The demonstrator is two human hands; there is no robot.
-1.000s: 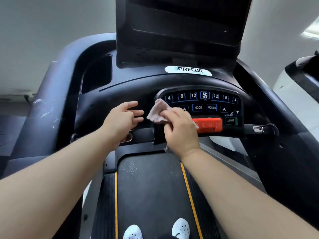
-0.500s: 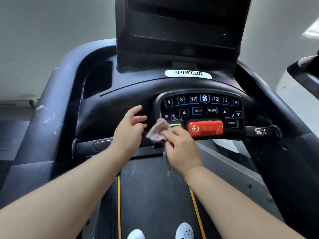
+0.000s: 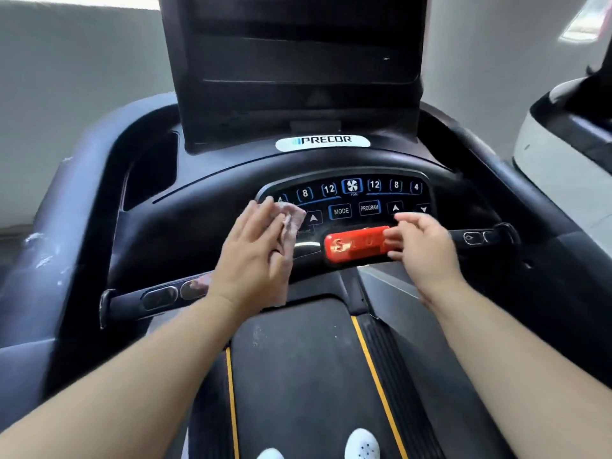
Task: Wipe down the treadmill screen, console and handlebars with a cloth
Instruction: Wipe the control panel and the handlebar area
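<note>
The tall, dark, glossy treadmill screen [image 3: 298,61] stands well above and beyond our fingers, and neither hand is on it. Below it curves the broad black moulded-plastic console [image 3: 212,207]. Its smooth black button panel with blue-lit keys [image 3: 351,200] stretches to the right of our left fingers [image 3: 261,213]. The slim black handlebar with oval metal pads [image 3: 159,298] runs crosswise, just below and left of that wrist.

The glossy red oblong stop bar [image 3: 351,248] lies between our hands, its long axis also crosswise. The small, soft pinkish cloth [image 3: 294,220] is under our left hand [image 3: 255,260]. That hand's fingers are straight and close together, pressing the cloth flat on the panel's left edge, and a tail hangs below the palm.

Our right hand [image 3: 424,250] holds nothing. Its loosely bent fingertips [image 3: 394,233] touch the bar's right end.

The rest of the keys lie rightward of the cloth, so we judge a crosswise sweep by the left hand comes next.
</note>
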